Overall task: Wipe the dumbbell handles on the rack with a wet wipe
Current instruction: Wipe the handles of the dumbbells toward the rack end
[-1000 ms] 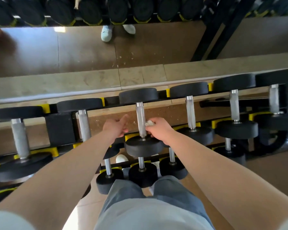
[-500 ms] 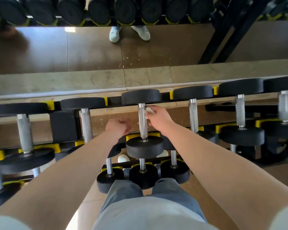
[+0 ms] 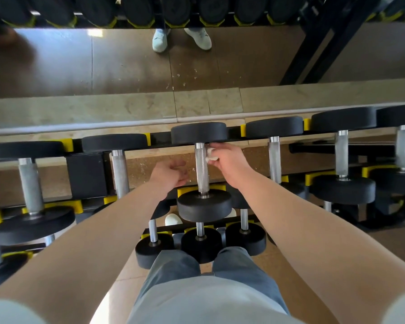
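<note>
I think the wet wipe (image 3: 210,155) should press tight on the handle (image 3: 202,167), slide down to the near weight, and go round the back too. The right hand (image 3: 227,160) pinches the wipe against the far end of the middle dumbbell's handle, on the rack (image 3: 160,138). The left hand (image 3: 171,175) waits just beside it, fingers loose, holding nothing. Both arms reach forward.

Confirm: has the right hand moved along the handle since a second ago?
Yes. The right hand with the wet wipe slid up the handle toward the far head.
</note>
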